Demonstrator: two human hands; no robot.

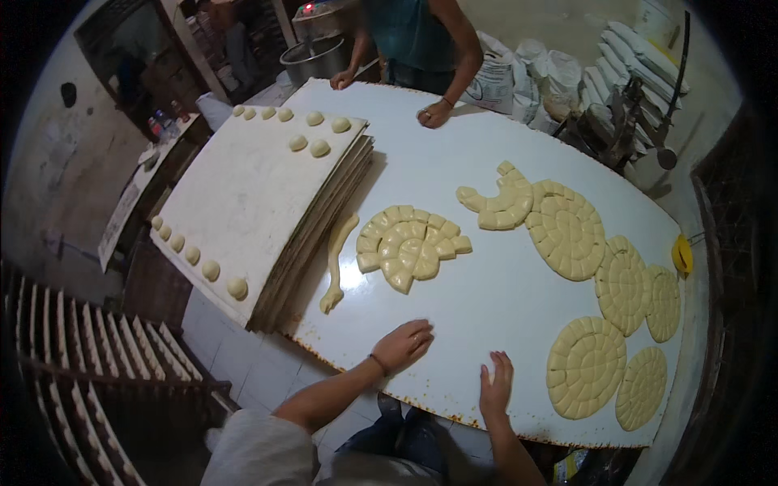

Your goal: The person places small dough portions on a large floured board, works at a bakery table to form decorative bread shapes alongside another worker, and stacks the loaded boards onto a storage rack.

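My left hand [403, 347] rests on the white tabletop [454, 312] near its front edge, fingers together and curled down. Whatever lies under its palm, if anything, is hidden. To its right, my right hand [496, 385] lies palm down on the same top with fingers stretched and thumb apart; no object shows in it. Beyond my left hand is a partly broken-up round of dough cut into pieces [409, 245]. A narrow strip of dough [335, 263] lies left of that round, beside the stacked boards.
Stacked boards [243, 178] with dough balls [237, 287] cover the table's left. Several scored dough rounds [585, 367] and a partial one [504, 198] lie right. A co-worker's hands [435, 114] touch the far edge. A loaded rack [97, 340] stands lower left; sacks [559, 81] lie behind.
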